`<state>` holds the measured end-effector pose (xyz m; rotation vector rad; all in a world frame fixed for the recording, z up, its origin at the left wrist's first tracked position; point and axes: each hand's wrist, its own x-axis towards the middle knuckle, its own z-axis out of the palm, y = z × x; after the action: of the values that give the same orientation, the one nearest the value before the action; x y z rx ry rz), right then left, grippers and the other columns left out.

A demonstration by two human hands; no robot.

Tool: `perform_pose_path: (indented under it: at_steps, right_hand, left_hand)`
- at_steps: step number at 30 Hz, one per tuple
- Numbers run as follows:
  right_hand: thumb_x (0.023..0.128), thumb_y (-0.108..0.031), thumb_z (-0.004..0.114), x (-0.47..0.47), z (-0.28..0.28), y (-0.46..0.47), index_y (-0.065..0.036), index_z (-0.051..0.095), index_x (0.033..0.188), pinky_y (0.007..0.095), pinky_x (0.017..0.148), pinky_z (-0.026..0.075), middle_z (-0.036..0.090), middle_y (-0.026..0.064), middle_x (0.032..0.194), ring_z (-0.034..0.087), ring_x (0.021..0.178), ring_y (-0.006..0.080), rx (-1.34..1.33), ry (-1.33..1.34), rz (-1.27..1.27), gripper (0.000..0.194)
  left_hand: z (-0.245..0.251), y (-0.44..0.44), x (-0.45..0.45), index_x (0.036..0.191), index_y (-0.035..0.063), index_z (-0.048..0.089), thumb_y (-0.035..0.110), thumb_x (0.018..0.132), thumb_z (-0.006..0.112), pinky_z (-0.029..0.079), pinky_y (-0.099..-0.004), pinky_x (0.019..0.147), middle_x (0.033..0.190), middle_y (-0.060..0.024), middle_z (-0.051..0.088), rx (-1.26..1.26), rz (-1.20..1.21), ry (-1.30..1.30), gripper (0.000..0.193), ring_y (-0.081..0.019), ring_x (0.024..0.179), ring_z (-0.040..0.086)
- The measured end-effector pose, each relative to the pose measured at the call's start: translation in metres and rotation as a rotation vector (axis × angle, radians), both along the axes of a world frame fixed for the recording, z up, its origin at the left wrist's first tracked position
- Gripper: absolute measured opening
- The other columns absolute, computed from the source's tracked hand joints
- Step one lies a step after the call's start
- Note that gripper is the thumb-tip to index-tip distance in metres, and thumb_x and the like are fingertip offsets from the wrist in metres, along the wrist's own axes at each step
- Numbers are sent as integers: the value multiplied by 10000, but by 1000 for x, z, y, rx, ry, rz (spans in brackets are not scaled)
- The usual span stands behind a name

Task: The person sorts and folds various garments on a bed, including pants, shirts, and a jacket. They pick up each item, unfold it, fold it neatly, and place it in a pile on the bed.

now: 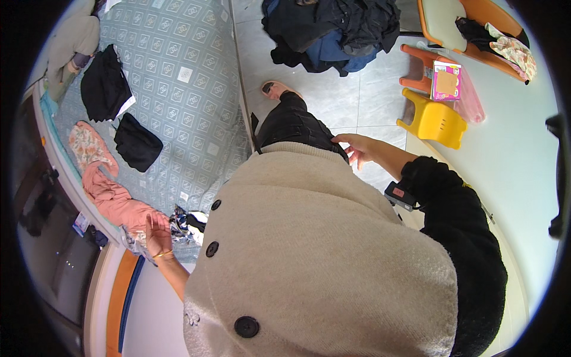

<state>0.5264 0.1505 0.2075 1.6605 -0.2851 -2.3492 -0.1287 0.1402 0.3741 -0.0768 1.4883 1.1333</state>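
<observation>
My left hand [158, 236], with a thin gold-coloured bracelet at the wrist, is held with its fingers extended over or beside crumpled pink clothing [120, 207] near the bed's edge; nothing shows in it. Beside my black trousers [296, 127] is my right hand [355, 148], fingers apart and holding nothing visible; whether it touches the cloth is unclear. On the patterned bed cover [192, 102] lie two folded black garments [105, 85], [138, 142] and a floral cloth [91, 145]. White and dark patterned cloth [189, 225] is bunched near my left hand.
A heap of dark clothes [334, 31] lies on the tiled floor ahead. To the right stand an orange stool [412, 67], a yellow plastic stool [437, 119] and an orange-framed chair [486, 26] bearing clothes. Another person's bent leg [73, 38] rests at the bed's far left.
</observation>
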Motion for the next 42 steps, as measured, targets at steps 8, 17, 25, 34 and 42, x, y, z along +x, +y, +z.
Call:
perform_pose_path:
  at_steps: [8, 17, 25, 34, 42]
  right_hand:
    - [693, -505, 705, -3, -9, -6, -102, 167, 1448, 691, 1031, 70, 590, 164, 1092, 642, 822, 286, -72, -68, -108, 1011]
    - [704, -516, 723, 5, -15, 0, -89, 125, 1458, 681, 1019, 130, 601, 209, 1079, 633, 894, 303, -158, -66, -18, 1052]
    - [746, -530, 678, 5, -12, 1, -120, 140, 1467, 629, 1006, 207, 606, 223, 1129, 627, 958, 319, -59, 94, -33, 988]
    - [762, -551, 643, 5, -9, 3, -138, 159, 1464, 555, 983, 257, 602, 208, 1135, 632, 843, 267, -17, 62, 37, 947]
    - [758, -555, 652, 11, -4, 9, -169, 271, 1442, 572, 982, 241, 544, 179, 1249, 600, 936, 265, 23, 145, 95, 873]
  left_hand:
    - [-3, 0, 9, 1134, 73, 602, 200, 927, 559, 467, -382, 917, 1137, -100, 634, -26, 38, -12, 247, -213, 1030, 594]
    - [-11, -15, 8, 1140, 92, 610, 209, 929, 557, 470, -381, 908, 1126, -76, 638, -44, 33, 35, 248, -201, 1015, 596]
    - [-12, -21, 7, 1148, 92, 612, 207, 929, 552, 468, -379, 908, 1123, -72, 636, -42, 23, 47, 255, -198, 1007, 594]
    - [-16, -20, 4, 1156, 86, 611, 198, 931, 542, 469, -381, 914, 1170, -90, 619, -33, -6, 27, 261, -209, 1022, 591]
    - [-17, -13, 16, 1123, 76, 614, 197, 926, 555, 488, -384, 881, 1114, -90, 644, -53, 19, 27, 238, -206, 984, 607]
